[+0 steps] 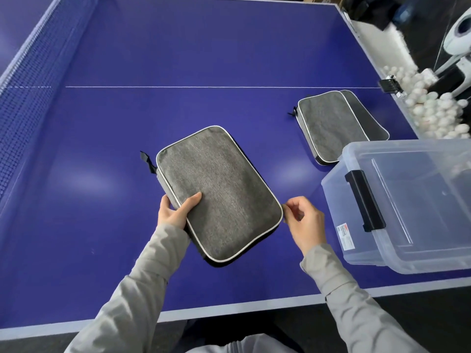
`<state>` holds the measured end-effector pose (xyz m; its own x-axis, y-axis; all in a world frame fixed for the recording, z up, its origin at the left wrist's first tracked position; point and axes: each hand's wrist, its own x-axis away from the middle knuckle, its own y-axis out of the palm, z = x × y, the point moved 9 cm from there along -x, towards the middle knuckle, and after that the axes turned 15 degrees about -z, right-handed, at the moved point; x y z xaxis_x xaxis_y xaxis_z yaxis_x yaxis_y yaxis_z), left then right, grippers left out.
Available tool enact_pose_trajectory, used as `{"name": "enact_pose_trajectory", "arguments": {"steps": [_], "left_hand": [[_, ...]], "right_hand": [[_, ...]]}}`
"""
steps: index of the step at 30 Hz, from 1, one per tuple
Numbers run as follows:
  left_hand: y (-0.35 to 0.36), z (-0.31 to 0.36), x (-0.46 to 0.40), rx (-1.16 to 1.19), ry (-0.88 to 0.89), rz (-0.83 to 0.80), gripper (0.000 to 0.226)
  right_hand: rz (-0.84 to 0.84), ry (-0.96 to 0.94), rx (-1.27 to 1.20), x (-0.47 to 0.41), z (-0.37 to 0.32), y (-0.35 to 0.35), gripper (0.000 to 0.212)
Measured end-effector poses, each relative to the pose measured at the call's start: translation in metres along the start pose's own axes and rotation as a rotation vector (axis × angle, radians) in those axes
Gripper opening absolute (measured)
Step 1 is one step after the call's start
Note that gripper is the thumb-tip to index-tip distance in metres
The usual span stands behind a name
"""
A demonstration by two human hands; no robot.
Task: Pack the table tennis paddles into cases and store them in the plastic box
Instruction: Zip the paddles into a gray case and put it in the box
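Note:
A grey fabric paddle case [219, 192] with white piping lies closed on the blue table tennis table, its black zipper pull at the far left corner. My left hand [175, 210] grips its near left edge, thumb on top. My right hand [304, 221] pinches the case's right corner at the piping. Two more grey cases [336, 126] lie stacked at the right, one partly under the other. The clear plastic box [407, 200] with a black latch stands at the right front, with nothing visible inside. No bare paddle is visible.
The blue table [178, 72] has a white centre line and a net [30, 80] along the left. Beyond the right edge sits a clear bin of several white balls [433, 105] and a white machine [458, 34]. The table's front edge runs just before my body.

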<state>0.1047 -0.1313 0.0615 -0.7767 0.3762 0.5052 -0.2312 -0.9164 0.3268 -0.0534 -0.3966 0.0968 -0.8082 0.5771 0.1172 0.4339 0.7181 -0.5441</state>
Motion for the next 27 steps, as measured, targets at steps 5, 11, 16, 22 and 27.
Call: {"name": "enact_pose_trajectory", "arguments": {"steps": [5, 11, 16, 22, 27], "left_hand": [[0.006, 0.007, -0.001, -0.096, 0.03, -0.177, 0.048], [0.021, 0.014, 0.003, -0.329, 0.061, -0.403, 0.065], [0.024, 0.012, 0.009, -0.47, 0.036, -0.535, 0.062], [0.025, 0.025, 0.015, -0.696, 0.059, -0.592, 0.067], [0.031, 0.044, 0.016, -1.005, 0.125, -0.585, 0.067]], "right_hand": [[-0.13, -0.057, -0.069, -0.017, -0.019, 0.004, 0.026], [-0.223, -0.01, -0.188, -0.041, -0.028, 0.004, 0.027], [-0.157, 0.036, -0.283, -0.055, -0.03, -0.012, 0.026], [-0.208, 0.006, -0.225, -0.058, -0.041, -0.022, 0.026], [-0.249, -0.048, -0.072, -0.054, -0.059, -0.02, 0.025]]}}
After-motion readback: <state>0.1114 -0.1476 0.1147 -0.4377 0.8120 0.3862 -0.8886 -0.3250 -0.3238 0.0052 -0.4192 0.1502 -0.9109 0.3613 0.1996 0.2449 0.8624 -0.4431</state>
